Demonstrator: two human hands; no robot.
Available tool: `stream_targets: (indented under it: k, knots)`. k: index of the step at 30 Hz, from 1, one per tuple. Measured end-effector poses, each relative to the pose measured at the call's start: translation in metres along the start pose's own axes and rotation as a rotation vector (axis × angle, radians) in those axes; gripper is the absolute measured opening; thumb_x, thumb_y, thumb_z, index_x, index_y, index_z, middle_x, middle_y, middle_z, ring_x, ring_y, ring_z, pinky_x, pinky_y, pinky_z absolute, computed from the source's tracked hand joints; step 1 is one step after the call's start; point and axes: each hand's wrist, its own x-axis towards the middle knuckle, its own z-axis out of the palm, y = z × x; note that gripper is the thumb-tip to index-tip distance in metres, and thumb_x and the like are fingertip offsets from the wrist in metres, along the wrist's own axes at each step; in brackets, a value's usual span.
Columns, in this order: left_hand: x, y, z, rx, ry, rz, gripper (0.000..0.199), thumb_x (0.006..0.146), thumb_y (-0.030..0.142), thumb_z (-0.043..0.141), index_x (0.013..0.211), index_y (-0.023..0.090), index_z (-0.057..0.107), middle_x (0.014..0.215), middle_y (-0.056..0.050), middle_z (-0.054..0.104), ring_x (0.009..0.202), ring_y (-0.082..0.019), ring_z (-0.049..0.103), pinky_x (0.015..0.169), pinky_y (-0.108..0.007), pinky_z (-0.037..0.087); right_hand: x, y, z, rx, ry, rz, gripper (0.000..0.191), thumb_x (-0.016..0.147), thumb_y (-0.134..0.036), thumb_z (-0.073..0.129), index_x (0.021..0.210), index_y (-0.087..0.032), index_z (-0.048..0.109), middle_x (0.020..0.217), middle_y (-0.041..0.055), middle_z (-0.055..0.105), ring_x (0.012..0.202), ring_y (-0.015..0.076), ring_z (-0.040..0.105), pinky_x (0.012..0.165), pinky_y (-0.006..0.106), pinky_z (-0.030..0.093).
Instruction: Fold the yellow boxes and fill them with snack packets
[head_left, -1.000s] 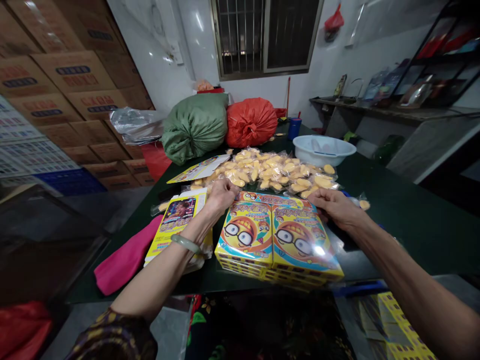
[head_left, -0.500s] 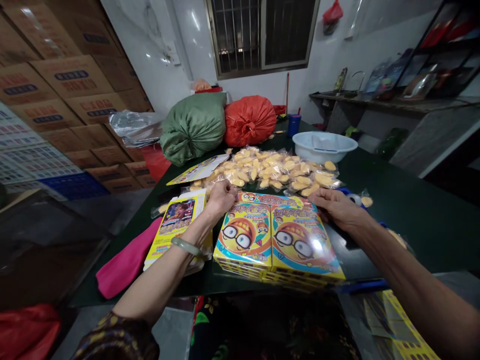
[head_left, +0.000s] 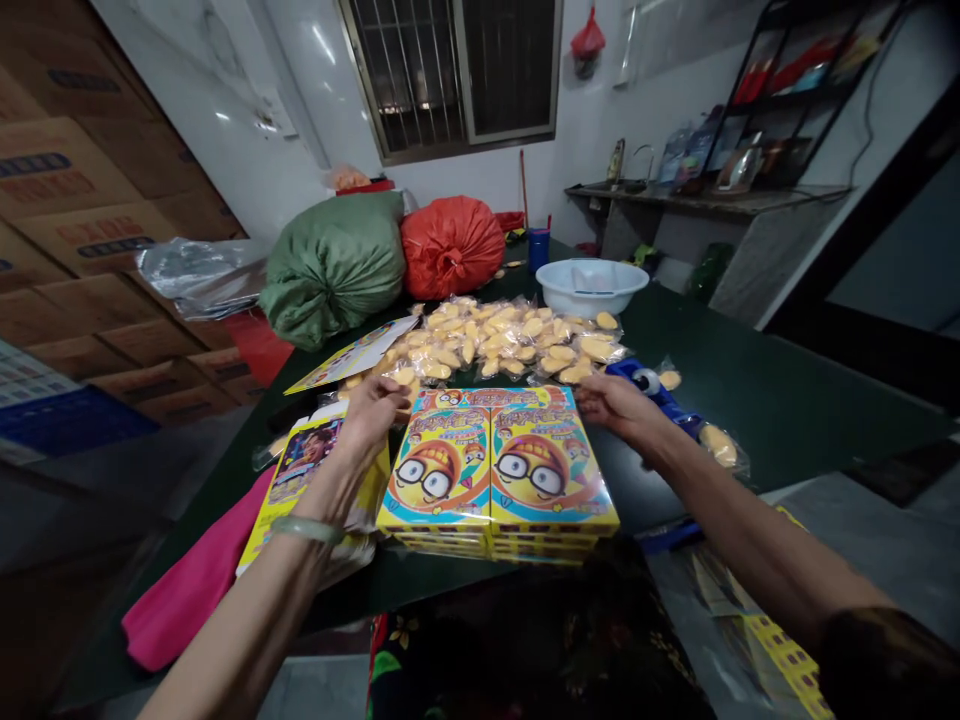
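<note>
Two side-by-side stacks of yellow cartoon-face boxes (head_left: 491,475) stand at the table's near edge, their tops shiny. At their far left corner is my left hand (head_left: 369,418), fingers curled in a pinch; what they hold cannot be made out. By the far right corner, my right hand (head_left: 621,408) has its fingers bent together, their grip also unclear. Behind the boxes lies a heap of wrapped yellow pieces (head_left: 495,335). Under my left forearm, partly hidden, is another yellow printed box (head_left: 300,465).
A blue tape dispenser (head_left: 660,395) sits right of my right hand. Farther back are a white basin (head_left: 592,285), a blue cup (head_left: 538,250), a green sack (head_left: 337,260) and a red sack (head_left: 454,245). A pink cloth (head_left: 199,575) lies at left, near stacked cartons (head_left: 82,230).
The view has turned to the right, so the scene sits farther left. Both hands are slightly farther out from the far corners of the boxes.
</note>
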Motion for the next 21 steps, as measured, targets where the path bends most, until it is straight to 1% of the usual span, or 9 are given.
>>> stream_targets:
  k: [3,4,6,9,11,13,16,19,21]
  knots:
    - [-0.017,0.021,-0.006,0.23,-0.137,0.298,0.043,0.071,0.051,0.06,0.098,0.017,0.057,0.111,-0.012,0.063,0.097,-0.025,0.062,0.082,-0.039,0.05,0.0,-0.023,0.008,-0.194,0.1,-0.283,0.03,0.075,-0.046,0.058,0.092,-0.021,0.057,0.091,0.0054,0.065,0.081,0.0171,0.06,0.062,0.027,0.049]
    - [-0.025,0.027,-0.003,0.374,-0.26,0.458,0.052,0.078,0.055,0.053,0.114,0.018,0.055,0.13,-0.014,0.056,0.117,-0.028,0.054,0.096,-0.044,0.045,-0.001,-0.032,0.017,-0.328,0.025,-0.419,0.038,0.079,-0.049,0.055,0.104,-0.022,0.057,0.108,0.007,0.064,0.1,0.02,0.059,0.077,0.031,0.051]
    - [-0.037,0.036,0.005,0.673,-0.574,0.613,0.064,0.086,0.06,0.037,0.133,0.018,0.044,0.149,-0.015,0.038,0.139,-0.032,0.031,0.112,-0.052,0.027,-0.004,-0.046,0.036,-0.645,-0.303,-0.596,0.049,0.082,-0.055,0.049,0.118,-0.021,0.056,0.13,0.0086,0.056,0.122,0.025,0.049,0.098,0.039,0.044]
    - [-0.042,0.034,0.012,0.996,-0.83,0.587,0.072,0.09,0.059,0.025,0.144,0.011,0.03,0.155,-0.017,0.022,0.145,-0.032,0.015,0.115,-0.057,0.011,-0.008,-0.051,0.051,-1.038,-0.622,-0.518,0.053,0.086,-0.059,0.041,0.118,-0.02,0.057,0.13,0.0115,0.057,0.123,0.0303,0.049,0.103,0.045,0.039]
    - [-0.044,0.027,0.007,1.055,-0.779,0.55,0.073,0.091,0.058,0.022,0.146,0.01,0.026,0.156,-0.017,0.019,0.145,-0.033,0.013,0.114,-0.059,0.012,-0.008,-0.047,0.045,-1.176,-0.645,-0.416,0.051,0.09,-0.057,0.032,0.105,-0.018,0.061,0.114,0.0143,0.064,0.107,0.0297,0.059,0.094,0.044,0.044]
    - [-0.054,0.02,-0.003,1.025,-0.602,0.524,0.072,0.092,0.059,0.021,0.145,0.012,0.028,0.154,-0.018,0.024,0.145,-0.036,0.014,0.11,-0.063,0.018,-0.004,-0.041,0.035,-1.168,-0.653,-0.399,0.051,0.093,-0.053,0.025,0.088,-0.017,0.06,0.095,0.0143,0.067,0.087,0.0253,0.062,0.082,0.039,0.048]
    - [-0.089,0.013,-0.013,0.93,-0.333,0.713,0.067,0.091,0.059,0.03,0.144,0.019,0.033,0.153,-0.015,0.029,0.144,-0.04,0.013,0.105,-0.064,0.023,0.004,-0.037,0.025,-1.023,-0.654,-0.466,0.044,0.093,-0.047,0.026,0.08,-0.018,0.055,0.085,0.0104,0.064,0.077,0.0204,0.058,0.074,0.034,0.047]
    - [-0.12,0.003,-0.016,0.893,-0.447,1.059,0.05,0.091,0.049,0.043,0.139,0.034,0.04,0.145,-0.005,0.045,0.143,-0.035,0.022,0.109,-0.059,0.016,0.002,-0.039,0.022,-0.98,-0.612,-0.445,0.039,0.091,-0.046,0.033,0.074,-0.018,0.054,0.08,0.0071,0.063,0.073,0.0185,0.056,0.07,0.031,0.044]
    - [-0.119,-0.006,-0.024,0.908,-0.448,1.121,0.042,0.092,0.041,0.045,0.134,0.037,0.047,0.136,-0.003,0.056,0.139,-0.033,0.03,0.109,-0.058,0.011,-0.018,-0.041,0.02,-1.025,-0.58,-0.399,0.039,0.09,-0.045,0.035,0.067,-0.018,0.052,0.073,0.0068,0.062,0.069,0.0177,0.054,0.066,0.03,0.042]
